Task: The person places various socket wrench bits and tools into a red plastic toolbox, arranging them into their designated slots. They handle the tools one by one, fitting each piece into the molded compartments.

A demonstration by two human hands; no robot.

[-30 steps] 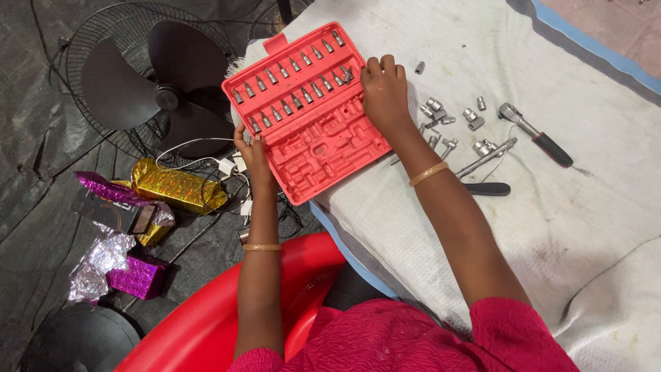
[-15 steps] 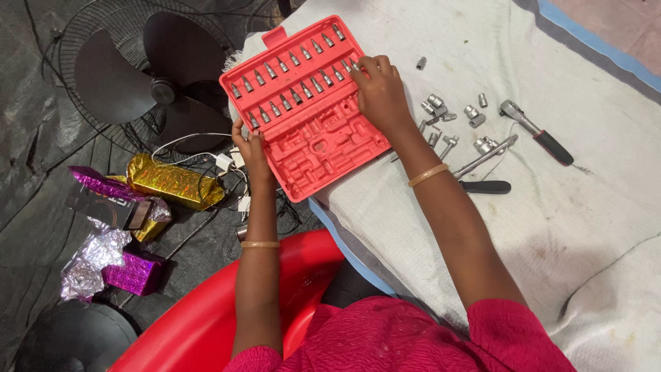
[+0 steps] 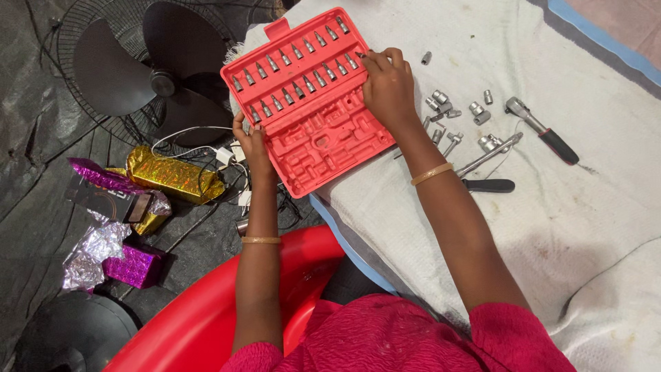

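Red socket case (image 3: 317,131) at upper centre: our left hand (image 3: 253,146) grips its edge, our right hand (image 3: 389,86) pinches a bit (image 3: 359,55).

The right hand (image 3: 387,86) hides the red case's (image 3: 308,103) right edge and whatever its fingertips pinch, the fan (image 3: 148,72) is cut off at the top, and the loose sockets (image 3: 441,107) are too small to tell apart.

We see a matt red moulded-plastic tool case (image 3: 310,103) holding rows of bright metal bits (image 3: 296,69). Polished steel sockets (image 3: 441,107) and a chromed ratchet (image 3: 540,129) with a black grip lie on coarse, stained white woven cloth (image 3: 564,220). Glossy gold foil wrap (image 3: 175,179) glints on dull black sheeting (image 3: 41,172).
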